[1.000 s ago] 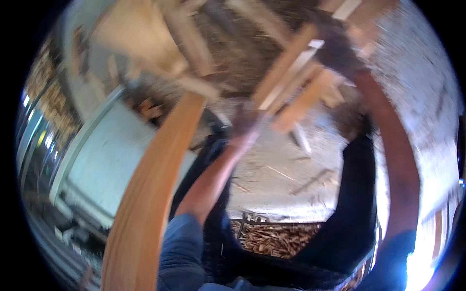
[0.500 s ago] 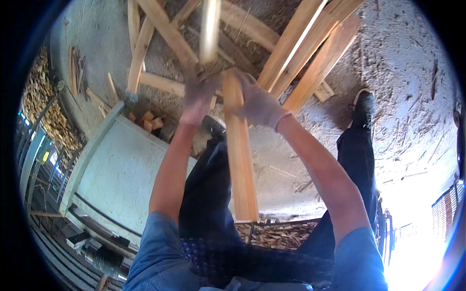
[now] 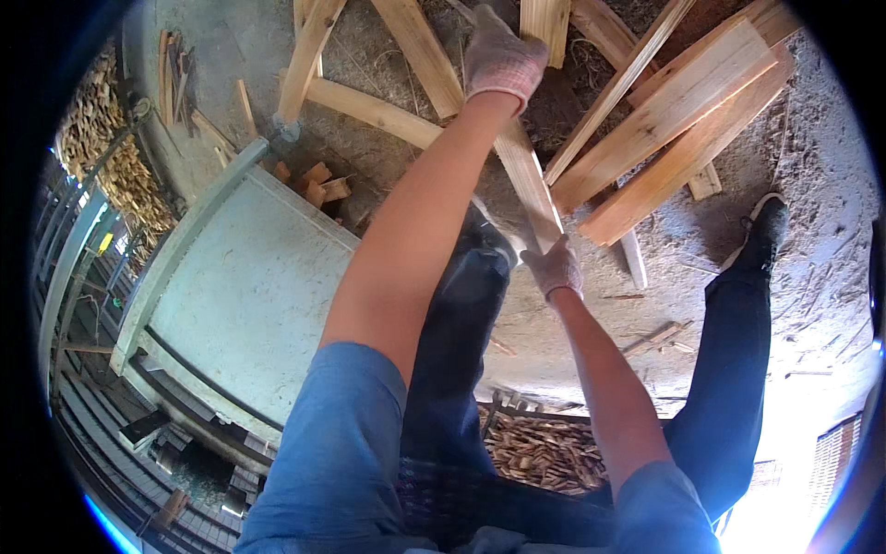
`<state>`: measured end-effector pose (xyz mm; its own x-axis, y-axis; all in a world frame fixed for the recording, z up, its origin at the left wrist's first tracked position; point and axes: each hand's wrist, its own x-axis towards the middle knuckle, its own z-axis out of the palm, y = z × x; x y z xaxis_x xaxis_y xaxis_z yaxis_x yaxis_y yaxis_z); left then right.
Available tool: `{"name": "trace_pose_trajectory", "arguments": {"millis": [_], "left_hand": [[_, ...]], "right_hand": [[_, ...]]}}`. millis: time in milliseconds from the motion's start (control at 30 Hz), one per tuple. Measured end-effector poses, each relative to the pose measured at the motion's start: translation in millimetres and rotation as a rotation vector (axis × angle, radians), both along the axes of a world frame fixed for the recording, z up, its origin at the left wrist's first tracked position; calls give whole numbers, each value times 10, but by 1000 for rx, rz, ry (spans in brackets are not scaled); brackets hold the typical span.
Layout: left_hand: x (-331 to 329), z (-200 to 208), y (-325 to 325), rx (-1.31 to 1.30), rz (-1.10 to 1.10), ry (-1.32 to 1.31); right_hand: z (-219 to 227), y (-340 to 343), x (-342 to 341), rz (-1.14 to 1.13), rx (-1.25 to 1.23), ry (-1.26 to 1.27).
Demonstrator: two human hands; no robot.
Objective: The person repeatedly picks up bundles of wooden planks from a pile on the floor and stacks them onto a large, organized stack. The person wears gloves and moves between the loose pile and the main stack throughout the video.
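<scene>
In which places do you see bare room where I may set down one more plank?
The pale panel looks bare, left of the left forearm. Floor right of the right shoe is mostly open. Crowded: right of the left hand, where planks overlap.

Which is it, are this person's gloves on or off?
On: pale gloves cover the left hand and the right hand down to the wrists; the forearms beyond are bare.
</scene>
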<state>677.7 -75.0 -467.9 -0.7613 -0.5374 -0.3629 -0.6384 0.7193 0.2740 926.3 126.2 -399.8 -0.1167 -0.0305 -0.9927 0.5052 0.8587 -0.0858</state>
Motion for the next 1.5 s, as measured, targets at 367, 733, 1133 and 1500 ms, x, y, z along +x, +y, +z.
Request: {"name": "trace_pose_trajectory", "arguments": {"millis": [367,733,1133,1500], "left_hand": [[-382,475,338,-22,-90,-251],[997,1722,424,568,247,-79],[921,1281,290,397,63,-369],[-514,273,-2288,-386,-217,-368]], "right_hand": [[-308,-120,109,36,154,237],[704,473,487,8,-286,226],[487,1434,-2097,-77,157,945],[-691,255,-3327,246,507,1325]]}}
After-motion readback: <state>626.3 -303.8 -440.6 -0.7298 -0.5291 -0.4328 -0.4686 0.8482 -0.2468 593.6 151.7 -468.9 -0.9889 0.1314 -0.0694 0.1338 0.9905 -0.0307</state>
